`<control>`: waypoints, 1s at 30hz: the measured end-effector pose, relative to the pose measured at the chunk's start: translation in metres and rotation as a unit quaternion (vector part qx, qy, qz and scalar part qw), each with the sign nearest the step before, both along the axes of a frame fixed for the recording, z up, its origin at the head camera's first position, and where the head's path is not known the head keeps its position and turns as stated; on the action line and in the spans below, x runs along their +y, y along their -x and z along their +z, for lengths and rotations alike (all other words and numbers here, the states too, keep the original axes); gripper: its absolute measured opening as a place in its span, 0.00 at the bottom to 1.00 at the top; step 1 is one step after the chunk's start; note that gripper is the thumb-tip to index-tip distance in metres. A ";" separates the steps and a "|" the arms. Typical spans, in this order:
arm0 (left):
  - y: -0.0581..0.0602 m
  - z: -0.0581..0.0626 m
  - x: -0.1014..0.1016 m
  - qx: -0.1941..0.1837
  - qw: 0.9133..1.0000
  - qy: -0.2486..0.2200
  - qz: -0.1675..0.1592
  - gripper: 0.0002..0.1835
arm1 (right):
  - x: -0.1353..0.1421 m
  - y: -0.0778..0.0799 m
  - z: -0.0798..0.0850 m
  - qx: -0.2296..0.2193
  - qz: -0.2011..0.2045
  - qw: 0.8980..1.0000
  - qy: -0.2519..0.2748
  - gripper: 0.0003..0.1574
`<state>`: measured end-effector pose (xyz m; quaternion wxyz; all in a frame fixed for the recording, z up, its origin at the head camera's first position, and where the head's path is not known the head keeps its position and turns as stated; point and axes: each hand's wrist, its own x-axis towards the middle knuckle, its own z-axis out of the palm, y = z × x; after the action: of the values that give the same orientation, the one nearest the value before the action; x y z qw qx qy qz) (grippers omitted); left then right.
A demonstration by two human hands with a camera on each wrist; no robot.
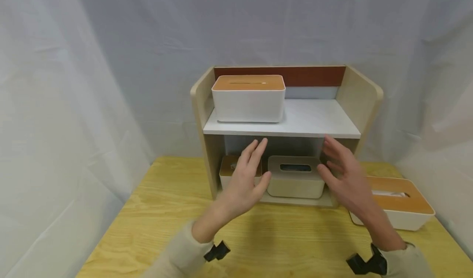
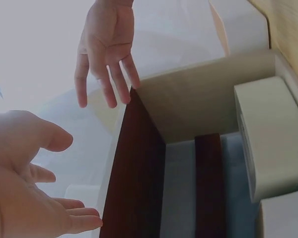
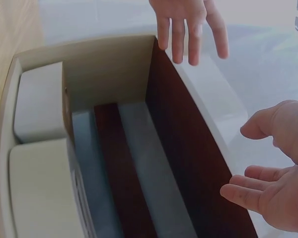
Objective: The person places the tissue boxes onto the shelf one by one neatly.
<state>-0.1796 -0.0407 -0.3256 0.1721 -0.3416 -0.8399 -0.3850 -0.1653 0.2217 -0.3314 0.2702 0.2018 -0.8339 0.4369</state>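
My left hand point(image 1: 242, 185) is held up in front of the shelf unit with its fingers extended and nothing in its grasp. Opposite it, my right hand point(image 1: 347, 179) is raised in the same way, also holding nothing, with a wide gap between the two. Both are near the front edge of the white upper shelf point(image 1: 314, 118). Behind them, the lower compartment holds a tissue box with a greyish lid point(image 1: 295, 189) and a smaller brown-lidded box point(image 1: 227, 169), partly hidden by my left hand. A white tissue box with an orange-brown lid point(image 1: 249, 105) stands on the upper shelf's left side.
Another orange-lidded tissue box point(image 1: 402, 218) stands on the wooden table point(image 1: 148, 220), right of the unit and partly behind my right forearm. The unit's side panels point(image 1: 360, 93) rise above the upper shelf. White sheeting point(image 1: 148, 44) hangs behind and at both sides.
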 end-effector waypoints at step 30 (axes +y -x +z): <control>-0.035 -0.054 0.077 -0.069 0.991 0.051 -0.107 0.38 | 0.083 -0.041 -0.045 0.012 -0.091 0.995 0.027 0.44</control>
<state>-0.1444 0.0367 -0.3794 0.0544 -0.4105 -0.8268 -0.3808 -0.1242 0.3042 -0.3766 0.3242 0.1229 -0.8335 0.4302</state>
